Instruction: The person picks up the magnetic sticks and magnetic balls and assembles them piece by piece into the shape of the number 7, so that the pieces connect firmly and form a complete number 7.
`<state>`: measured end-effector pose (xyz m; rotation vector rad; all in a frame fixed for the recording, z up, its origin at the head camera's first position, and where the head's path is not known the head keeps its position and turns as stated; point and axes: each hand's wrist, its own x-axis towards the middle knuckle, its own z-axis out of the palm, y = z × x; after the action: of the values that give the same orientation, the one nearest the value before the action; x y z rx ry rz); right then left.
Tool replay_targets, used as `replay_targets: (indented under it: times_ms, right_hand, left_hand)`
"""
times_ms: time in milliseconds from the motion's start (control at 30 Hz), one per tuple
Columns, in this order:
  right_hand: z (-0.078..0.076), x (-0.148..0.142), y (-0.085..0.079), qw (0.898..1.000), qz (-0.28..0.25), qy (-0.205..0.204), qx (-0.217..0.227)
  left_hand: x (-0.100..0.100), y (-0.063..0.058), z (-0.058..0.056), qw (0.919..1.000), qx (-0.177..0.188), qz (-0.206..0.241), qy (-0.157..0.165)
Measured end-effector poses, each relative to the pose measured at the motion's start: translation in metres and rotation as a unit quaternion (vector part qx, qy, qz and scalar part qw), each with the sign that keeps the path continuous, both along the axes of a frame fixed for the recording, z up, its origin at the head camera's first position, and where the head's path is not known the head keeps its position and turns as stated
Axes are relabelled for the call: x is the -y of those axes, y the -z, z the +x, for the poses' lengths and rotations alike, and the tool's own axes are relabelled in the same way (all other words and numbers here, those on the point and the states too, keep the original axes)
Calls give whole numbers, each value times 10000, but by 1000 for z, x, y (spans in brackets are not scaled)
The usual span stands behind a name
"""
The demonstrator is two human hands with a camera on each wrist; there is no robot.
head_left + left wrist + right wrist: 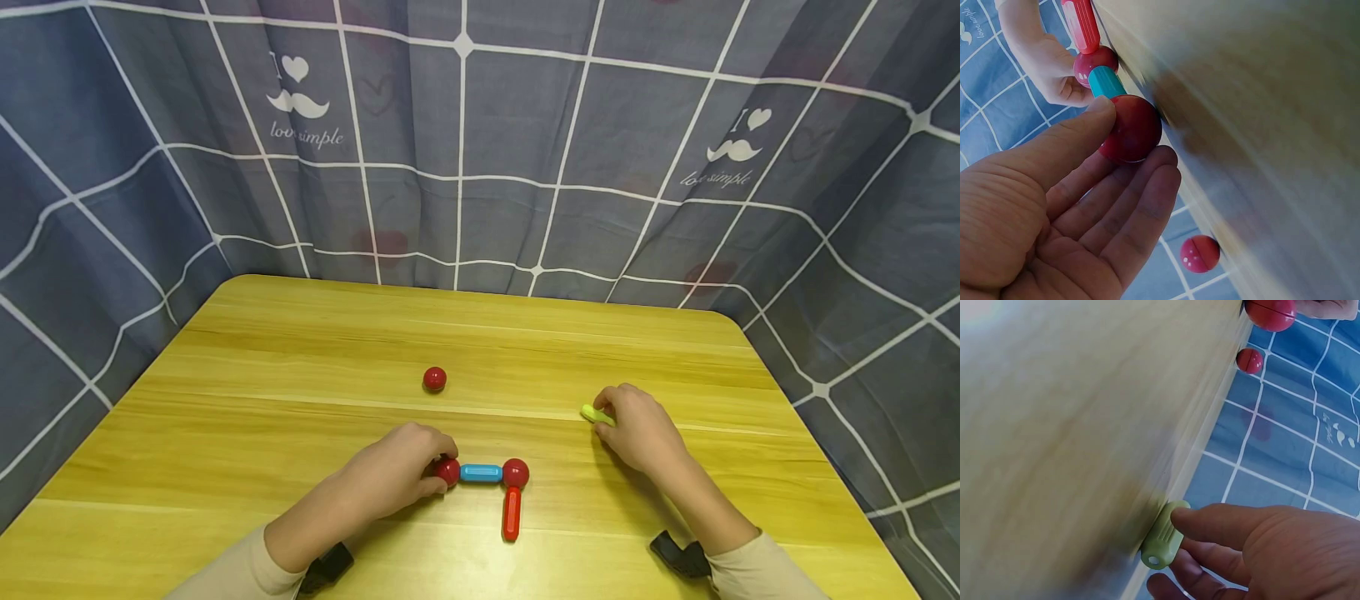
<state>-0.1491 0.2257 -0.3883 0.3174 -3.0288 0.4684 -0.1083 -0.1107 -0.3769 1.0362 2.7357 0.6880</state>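
My left hand (401, 467) pinches a red ball (1135, 128) between thumb and fingers at the left end of a joined piece on the table. From that ball a blue rod (481, 473) runs to a second red ball (515, 473). A red rod (512, 514) extends from the second ball toward the near edge. Farther right, my right hand (639, 427) holds a yellow-green rod (1165, 534) between thumb and fingers, low at the tabletop. Part of that rod is hidden by the fingers in the head view.
A loose red ball (434, 379) lies farther back on the wooden table (337, 333), left of its middle. A grey-blue checked curtain (502, 150) surrounds the back and sides. Black wrist mounts (681, 557) sit under both forearms.
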Motion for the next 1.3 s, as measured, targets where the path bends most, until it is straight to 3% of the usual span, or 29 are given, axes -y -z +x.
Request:
replay_targets:
  times_ms: [500,1300]
  right_hand:
    - [8,4,0,9994,204,-109,243]
    - [36,22,-7,9987,132,-109,472]
  left_hand:
    - [0,-1,0,10000,48,35,15]
    - [0,-1,1,10000,28,38,-9]
